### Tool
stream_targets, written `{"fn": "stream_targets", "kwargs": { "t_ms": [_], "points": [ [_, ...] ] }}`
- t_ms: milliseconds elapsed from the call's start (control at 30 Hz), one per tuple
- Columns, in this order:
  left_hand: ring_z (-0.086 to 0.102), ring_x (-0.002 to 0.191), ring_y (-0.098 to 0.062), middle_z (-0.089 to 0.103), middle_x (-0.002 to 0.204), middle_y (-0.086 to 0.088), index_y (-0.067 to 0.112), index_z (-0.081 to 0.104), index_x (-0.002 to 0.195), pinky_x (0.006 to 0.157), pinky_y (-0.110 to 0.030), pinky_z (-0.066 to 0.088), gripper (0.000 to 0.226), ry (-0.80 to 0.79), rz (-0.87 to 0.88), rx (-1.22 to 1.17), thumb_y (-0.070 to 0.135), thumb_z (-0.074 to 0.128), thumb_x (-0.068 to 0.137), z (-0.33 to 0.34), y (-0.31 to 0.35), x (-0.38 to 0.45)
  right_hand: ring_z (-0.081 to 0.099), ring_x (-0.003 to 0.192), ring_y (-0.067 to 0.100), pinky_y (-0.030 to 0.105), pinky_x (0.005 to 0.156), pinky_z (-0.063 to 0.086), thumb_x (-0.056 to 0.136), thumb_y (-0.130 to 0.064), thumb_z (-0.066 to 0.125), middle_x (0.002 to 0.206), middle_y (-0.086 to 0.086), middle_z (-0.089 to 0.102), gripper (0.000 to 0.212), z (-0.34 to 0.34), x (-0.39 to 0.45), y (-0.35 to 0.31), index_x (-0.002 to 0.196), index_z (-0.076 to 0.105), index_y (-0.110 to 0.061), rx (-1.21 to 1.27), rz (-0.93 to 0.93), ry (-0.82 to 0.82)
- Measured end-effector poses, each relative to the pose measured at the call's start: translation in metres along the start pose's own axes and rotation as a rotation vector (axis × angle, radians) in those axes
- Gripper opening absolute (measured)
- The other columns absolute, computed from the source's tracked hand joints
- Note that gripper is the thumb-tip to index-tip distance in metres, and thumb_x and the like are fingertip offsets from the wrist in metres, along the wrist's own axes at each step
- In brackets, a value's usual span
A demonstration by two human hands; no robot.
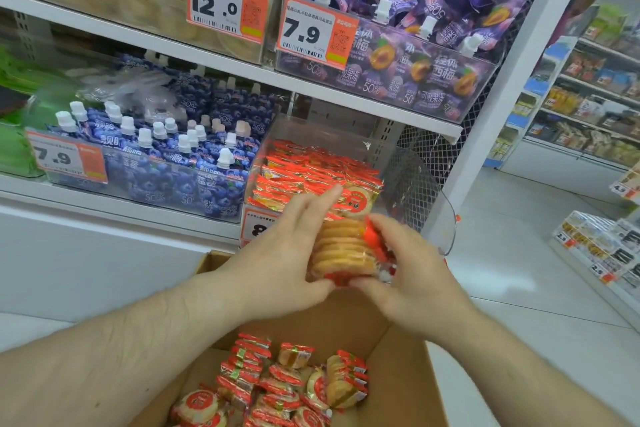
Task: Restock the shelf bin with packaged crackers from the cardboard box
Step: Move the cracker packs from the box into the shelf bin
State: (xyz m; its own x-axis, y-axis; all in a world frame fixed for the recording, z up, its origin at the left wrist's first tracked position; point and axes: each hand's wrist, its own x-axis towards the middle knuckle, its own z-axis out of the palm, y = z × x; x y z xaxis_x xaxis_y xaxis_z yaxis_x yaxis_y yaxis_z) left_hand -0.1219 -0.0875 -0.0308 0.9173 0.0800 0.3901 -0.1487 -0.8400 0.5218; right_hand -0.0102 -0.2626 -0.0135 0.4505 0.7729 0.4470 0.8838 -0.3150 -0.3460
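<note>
Between my two hands is a stack of round cracker packs point(344, 251) in clear wrap with red ends, held just in front of the clear shelf bin point(412, 184). My left hand point(287, 253) clasps the stack's left side, fingers reaching over its top toward the bin. My right hand point(405, 270) grips its right side. The bin holds several red cracker packs point(311, 170). Below my arms, the open cardboard box point(398, 367) has several more packs point(294, 381) lying loose inside.
Blue pouch drinks point(180, 156) fill the bin to the left, purple pouches point(412, 31) the shelf above. A white upright point(512, 80) ends the shelving at the right. Beyond it lie a white tiled floor point(512, 253) and more shelves point(595, 87).
</note>
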Motion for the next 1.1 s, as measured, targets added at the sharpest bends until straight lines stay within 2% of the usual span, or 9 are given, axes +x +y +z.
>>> {"fn": "stream_targets", "kwargs": {
  "t_ms": [100, 233, 400, 500, 633, 700, 800, 900, 1100],
  "points": [
    [0.007, 0.145, -0.018, 0.001, 0.153, 0.007, 0.035, 0.0, 0.152, 0.12, -0.042, 0.014, 0.091, 0.03, -0.041, 0.336, 0.038, 0.061, 0.084, -0.002, -0.011, 0.009, 0.056, 0.102, 0.019, 0.035, 0.09, 0.046, 0.071, -0.031, 0.082, 0.109, -0.009, 0.059, 0.061, -0.038, 0.028, 0.021, 0.124, 0.052, -0.021, -0.143, 0.077, 0.116],
    [-0.024, 0.145, -0.024, -0.014, 0.16, 0.001, 0.031, 0.0, 0.153, 0.117, -0.052, -0.013, 0.087, -0.18, -0.155, 0.535, 0.037, 0.055, 0.087, 0.003, -0.026, 0.013, 0.056, 0.106, 0.029, 0.046, 0.091, 0.047, 0.07, -0.032, 0.078, 0.113, 0.001, 0.061, 0.061, -0.05, 0.079, 0.063, 0.123, 0.048, -0.025, -0.491, 0.244, 0.006],
    [-0.028, 0.144, -0.024, -0.017, 0.16, 0.003, 0.029, -0.01, 0.153, 0.116, -0.054, -0.015, 0.092, -0.237, -0.194, 0.499, 0.034, 0.055, 0.088, 0.014, -0.035, 0.015, 0.054, 0.108, 0.031, 0.043, 0.091, 0.047, 0.07, -0.025, 0.078, 0.115, 0.009, 0.057, 0.061, -0.002, 0.116, 0.109, 0.123, 0.049, -0.017, -0.554, 0.256, -0.395],
    [-0.027, 0.145, -0.023, -0.014, 0.16, 0.005, 0.03, -0.009, 0.152, 0.116, -0.053, -0.017, 0.093, -0.201, -0.185, 0.487, 0.031, 0.056, 0.086, 0.019, -0.038, 0.014, 0.051, 0.114, 0.031, 0.04, 0.096, 0.045, 0.077, -0.017, 0.073, 0.123, 0.012, 0.054, 0.063, 0.024, 0.127, 0.117, 0.133, 0.045, -0.014, -0.519, 0.25, -0.411],
    [-0.024, 0.145, -0.02, -0.012, 0.159, 0.008, 0.032, -0.007, 0.152, 0.116, -0.05, -0.017, 0.093, -0.173, -0.142, 0.484, 0.027, 0.057, 0.085, 0.018, -0.046, 0.01, 0.029, 0.137, 0.043, 0.05, 0.111, 0.033, 0.086, -0.024, 0.07, 0.152, 0.024, 0.023, 0.093, 0.051, 0.135, 0.119, 0.154, 0.007, -0.016, -0.662, 0.342, -0.354],
    [-0.023, 0.145, -0.018, -0.01, 0.159, 0.009, 0.032, -0.005, 0.152, 0.116, -0.048, -0.018, 0.092, -0.16, -0.123, 0.463, 0.024, 0.057, 0.085, 0.016, -0.048, 0.009, 0.033, 0.135, 0.049, 0.054, 0.105, 0.038, 0.089, -0.031, 0.067, 0.156, 0.028, 0.011, 0.097, 0.054, 0.133, 0.116, 0.154, -0.004, -0.023, -0.685, 0.496, -0.326],
    [-0.023, 0.145, -0.018, -0.009, 0.159, 0.008, 0.031, -0.003, 0.153, 0.116, -0.048, -0.018, 0.09, -0.165, -0.115, 0.451, 0.023, 0.056, 0.086, 0.015, -0.048, 0.009, 0.058, 0.109, 0.039, 0.039, 0.078, 0.049, 0.09, -0.029, 0.068, 0.137, 0.028, 0.043, 0.1, 0.054, 0.132, 0.111, 0.154, -0.007, -0.015, -0.573, 0.585, -0.313],
    [-0.022, 0.146, -0.019, -0.007, 0.16, 0.006, 0.03, -0.001, 0.153, 0.117, -0.05, -0.017, 0.09, -0.153, -0.131, 0.451, 0.023, 0.056, 0.085, 0.017, -0.046, 0.01, 0.059, 0.109, 0.031, 0.024, 0.058, 0.042, 0.091, -0.014, 0.065, 0.132, 0.02, 0.054, 0.094, 0.055, 0.139, 0.104, 0.153, -0.004, -0.002, -0.439, 0.643, -0.322],
    [-0.021, 0.146, -0.019, -0.007, 0.16, 0.007, 0.03, -0.002, 0.153, 0.117, -0.05, -0.016, 0.089, -0.145, -0.146, 0.448, 0.023, 0.056, 0.085, 0.02, -0.046, 0.011, 0.054, 0.081, 0.018, 0.033, 0.065, 0.051, 0.089, -0.001, 0.054, 0.116, 0.013, 0.054, 0.085, 0.06, 0.144, 0.104, 0.154, -0.001, -0.007, -0.103, 0.775, -0.305]
  ]
}}
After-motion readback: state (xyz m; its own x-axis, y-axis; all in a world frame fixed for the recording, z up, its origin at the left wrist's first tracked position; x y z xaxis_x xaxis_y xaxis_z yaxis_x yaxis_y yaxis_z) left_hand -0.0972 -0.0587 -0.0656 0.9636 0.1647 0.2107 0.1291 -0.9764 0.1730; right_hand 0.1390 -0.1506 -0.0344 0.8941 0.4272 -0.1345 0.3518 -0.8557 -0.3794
